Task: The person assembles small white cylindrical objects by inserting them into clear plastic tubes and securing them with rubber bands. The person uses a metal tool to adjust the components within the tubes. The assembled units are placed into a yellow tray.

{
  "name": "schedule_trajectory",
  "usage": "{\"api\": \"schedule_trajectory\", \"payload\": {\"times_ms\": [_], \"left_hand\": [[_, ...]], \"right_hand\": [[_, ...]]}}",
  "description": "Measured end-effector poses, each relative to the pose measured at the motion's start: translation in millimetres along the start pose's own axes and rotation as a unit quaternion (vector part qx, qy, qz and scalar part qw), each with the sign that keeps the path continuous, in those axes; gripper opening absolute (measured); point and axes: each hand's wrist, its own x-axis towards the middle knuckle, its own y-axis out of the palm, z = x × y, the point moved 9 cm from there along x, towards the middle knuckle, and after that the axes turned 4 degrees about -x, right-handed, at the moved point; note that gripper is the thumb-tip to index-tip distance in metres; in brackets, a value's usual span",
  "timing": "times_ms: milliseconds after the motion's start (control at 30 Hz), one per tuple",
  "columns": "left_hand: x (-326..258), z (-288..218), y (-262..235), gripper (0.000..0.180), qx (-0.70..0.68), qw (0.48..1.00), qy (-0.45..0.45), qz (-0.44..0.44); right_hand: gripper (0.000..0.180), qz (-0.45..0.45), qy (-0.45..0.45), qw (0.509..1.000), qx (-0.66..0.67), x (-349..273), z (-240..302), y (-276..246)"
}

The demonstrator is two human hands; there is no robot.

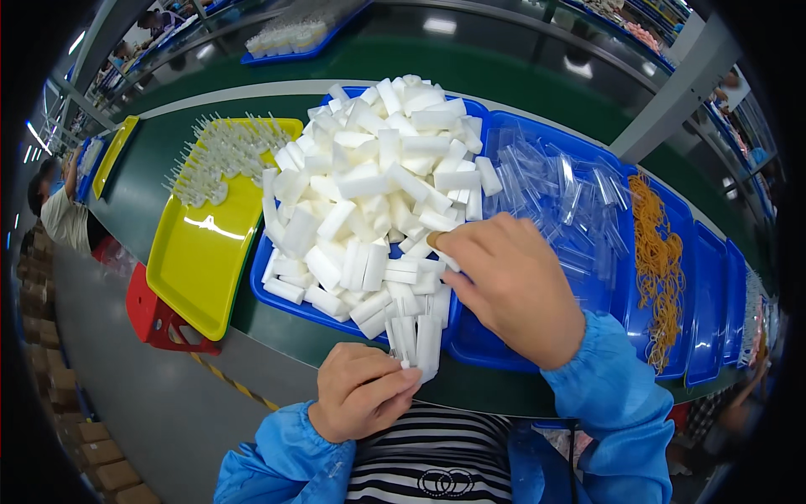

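My left hand (365, 391) is closed in a pinch at the near edge of the blue tray. Between its fingertips is a clear plastic tube (404, 338) with a small white tip; a white foam block (429, 340) stands right beside it, and I cannot tell whether the fingers hold that too. My right hand (516, 286), with a tan finger cover (432, 240) on one fingertip, pinches a white foam block (449, 262) at the right side of a tall heap of such foam blocks (369, 185). The heap fills the blue tray (267, 296).
At left, a yellow tray (197, 260) holds white thin-stemmed parts (222, 155). To the right come a blue tray of clear plastic tubes (562, 189) and one of orange rubber bands (656, 269). A grey post (680, 92) rises beyond. A red stool (164, 319) stands at lower left.
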Motion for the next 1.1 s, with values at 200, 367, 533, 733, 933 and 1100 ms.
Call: {"api": "schedule_trajectory", "payload": {"times_ms": [200,367,533,733,933,1100], "left_hand": [[3,-1,5,0.045,0.006,0.999,0.030,0.010],[8,-7,6,0.038,0.014,0.998,0.051,0.033],[12,-14,13,0.035,0.006,0.994,0.074,0.079],[16,-31,23,0.035,0.020,0.987,0.089,0.129],[20,-29,25,0.037,0.044,0.985,0.104,0.128],[14,-17,12,0.043,-0.003,0.996,0.078,0.041]], "right_hand": [[0.031,0.047,0.000,0.991,-0.124,3,10,10],[0.031,0.051,0.041,0.990,-0.126,-5,-4,9],[0.035,0.071,0.110,0.991,-0.009,-24,-23,8],[0.017,-0.035,0.338,0.800,0.495,-45,-44,8],[0.025,0.052,0.171,0.923,0.341,-47,-8,-8],[0.039,-0.016,0.096,0.936,0.337,-53,15,-17]]}}
